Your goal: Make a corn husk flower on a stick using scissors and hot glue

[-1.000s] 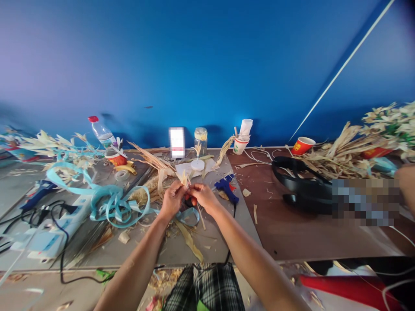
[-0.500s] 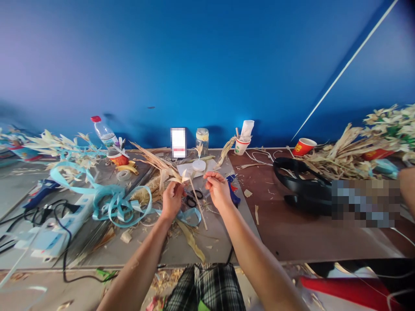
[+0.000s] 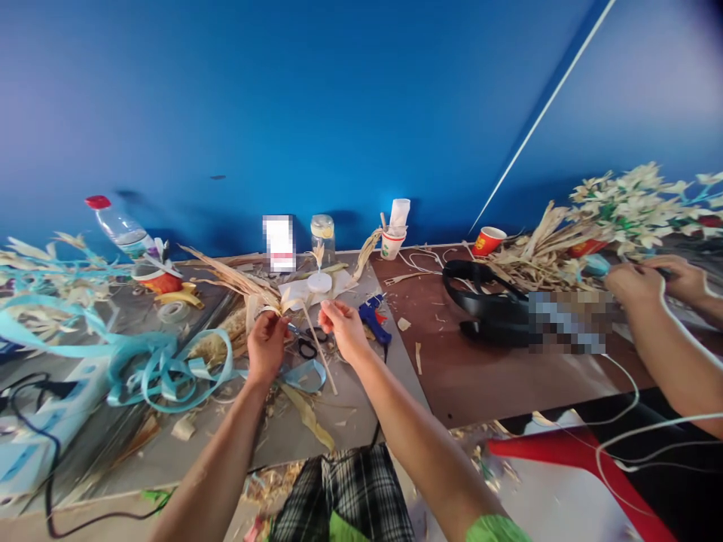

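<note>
My left hand (image 3: pixel 267 343) is closed on a pale flower of dried husk (image 3: pixel 274 304), gripping it at its base. Just to the right, my right hand (image 3: pixel 346 327) has its fingertips pinched together; whether anything thin is between them is too small to tell. A thin pale stick (image 3: pixel 323 352) slants between the hands. Black-handled scissors (image 3: pixel 308 347) lie below and between them. A blue glue gun (image 3: pixel 373 318) rests right of my right hand. Beyond the hands, a small husk flower (image 3: pixel 318 254) stands upright on a white round base (image 3: pixel 319 282).
Light blue ribbon (image 3: pixel 158 369) is heaped at left near a power strip (image 3: pixel 50 421). Dried husks (image 3: pixel 231 275), a jar (image 3: pixel 323 237), paper cups (image 3: pixel 392 245) and a bottle (image 3: pixel 121 226) stand behind. A black headset-like object (image 3: pixel 480 305) lies at right, near another person's hands (image 3: pixel 638 290).
The view has swung to the right, bringing another person's hands and arms further into sight. My left hand keeps the flower; my right hand remains beside it, fingers pinched.
</note>
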Action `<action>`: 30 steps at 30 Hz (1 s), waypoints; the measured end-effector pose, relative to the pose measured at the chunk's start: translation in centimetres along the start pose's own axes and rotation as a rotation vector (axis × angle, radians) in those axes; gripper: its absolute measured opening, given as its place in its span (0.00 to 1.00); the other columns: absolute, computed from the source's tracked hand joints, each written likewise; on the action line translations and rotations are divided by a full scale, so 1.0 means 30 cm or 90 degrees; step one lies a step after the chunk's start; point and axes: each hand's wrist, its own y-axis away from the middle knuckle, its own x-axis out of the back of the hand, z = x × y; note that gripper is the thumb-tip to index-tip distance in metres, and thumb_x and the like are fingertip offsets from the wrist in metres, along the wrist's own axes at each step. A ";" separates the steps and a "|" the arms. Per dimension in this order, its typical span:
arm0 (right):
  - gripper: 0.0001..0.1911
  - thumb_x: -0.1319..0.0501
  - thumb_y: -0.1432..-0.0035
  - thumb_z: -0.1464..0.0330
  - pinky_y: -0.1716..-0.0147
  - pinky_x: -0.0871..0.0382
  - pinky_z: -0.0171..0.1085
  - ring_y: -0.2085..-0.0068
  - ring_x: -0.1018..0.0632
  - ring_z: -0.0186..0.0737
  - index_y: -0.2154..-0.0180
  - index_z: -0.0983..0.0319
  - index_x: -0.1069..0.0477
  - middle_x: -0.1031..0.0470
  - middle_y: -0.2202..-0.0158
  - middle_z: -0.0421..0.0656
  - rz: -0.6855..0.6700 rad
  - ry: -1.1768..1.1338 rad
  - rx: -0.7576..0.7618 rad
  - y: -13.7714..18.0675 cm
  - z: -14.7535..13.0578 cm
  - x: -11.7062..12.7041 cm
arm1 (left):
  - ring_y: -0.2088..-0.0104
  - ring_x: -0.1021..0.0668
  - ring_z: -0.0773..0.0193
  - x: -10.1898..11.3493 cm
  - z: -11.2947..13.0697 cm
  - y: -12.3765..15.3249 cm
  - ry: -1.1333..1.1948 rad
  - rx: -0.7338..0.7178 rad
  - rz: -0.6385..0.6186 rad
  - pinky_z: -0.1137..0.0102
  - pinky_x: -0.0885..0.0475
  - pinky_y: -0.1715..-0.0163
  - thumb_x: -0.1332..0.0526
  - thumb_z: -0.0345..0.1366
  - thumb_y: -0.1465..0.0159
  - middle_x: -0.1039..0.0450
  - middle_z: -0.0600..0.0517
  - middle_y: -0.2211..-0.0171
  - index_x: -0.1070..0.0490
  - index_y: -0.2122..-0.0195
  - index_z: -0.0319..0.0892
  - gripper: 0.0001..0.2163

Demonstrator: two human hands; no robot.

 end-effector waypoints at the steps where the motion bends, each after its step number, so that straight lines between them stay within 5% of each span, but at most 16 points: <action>1: 0.16 0.39 0.51 0.59 0.80 0.47 0.32 0.81 0.39 0.27 0.81 0.62 0.36 0.36 0.82 0.37 0.014 0.005 0.001 -0.003 0.002 0.005 | 0.81 0.33 0.71 0.001 0.002 0.001 -0.016 0.000 0.002 0.76 0.40 0.79 0.39 0.35 0.45 0.37 0.58 0.84 0.37 0.77 0.41 0.08; 9: 0.09 0.41 0.52 0.63 0.78 0.44 0.32 0.80 0.37 0.28 0.76 0.62 0.34 0.33 0.78 0.38 0.169 0.004 0.004 -0.045 0.030 0.049 | 0.80 0.34 0.71 0.014 -0.015 -0.007 -0.058 0.001 0.008 0.75 0.40 0.78 0.42 0.36 0.42 0.37 0.58 0.82 0.35 0.75 0.41 0.07; 19: 0.10 0.49 0.56 0.72 0.78 0.44 0.31 0.79 0.36 0.30 0.78 0.63 0.30 0.36 0.84 0.36 0.116 0.212 0.026 -0.025 0.030 0.052 | 0.79 0.32 0.70 0.027 -0.022 -0.017 -0.087 0.012 0.076 0.75 0.37 0.77 0.43 0.38 0.42 0.37 0.57 0.81 0.33 0.73 0.40 0.07; 25: 0.09 0.44 0.49 0.64 0.82 0.47 0.30 0.83 0.38 0.28 0.69 0.63 0.31 0.34 0.83 0.35 0.149 0.096 0.023 -0.033 0.034 0.048 | 0.79 0.32 0.70 0.026 -0.029 -0.024 -0.110 0.022 0.079 0.75 0.38 0.78 0.42 0.38 0.44 0.37 0.57 0.81 0.36 0.76 0.41 0.08; 30: 0.11 0.42 0.49 0.62 0.82 0.46 0.30 0.83 0.38 0.28 0.73 0.64 0.31 0.35 0.83 0.36 0.116 0.170 0.009 -0.033 0.038 0.049 | 0.79 0.32 0.70 0.032 -0.035 -0.025 -0.114 0.032 0.069 0.75 0.37 0.78 0.43 0.39 0.43 0.36 0.57 0.81 0.35 0.75 0.41 0.08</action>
